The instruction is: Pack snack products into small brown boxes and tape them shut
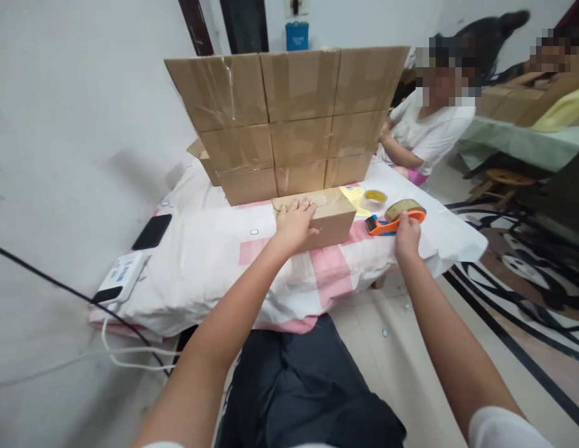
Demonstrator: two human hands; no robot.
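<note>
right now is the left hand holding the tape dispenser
No, left hand lies on the small box; right hand grips the tape dispenser.

A single box (329, 219) sat on the table (215, 249), just in front of a stack of boxes (289, 118) that stood along the far edge. The left hand (294, 224) lay on the single box's near left corner. To the right of that box lay a tape dispenser (393, 221) with the right hand (407, 236) on it, and a roll of tape (374, 198) just behind. Far to the left lay a phone (152, 231), with a flat device (119, 274) nearer the table's front edge. Another person (424, 134) sat behind the stack, at its right end.
</note>
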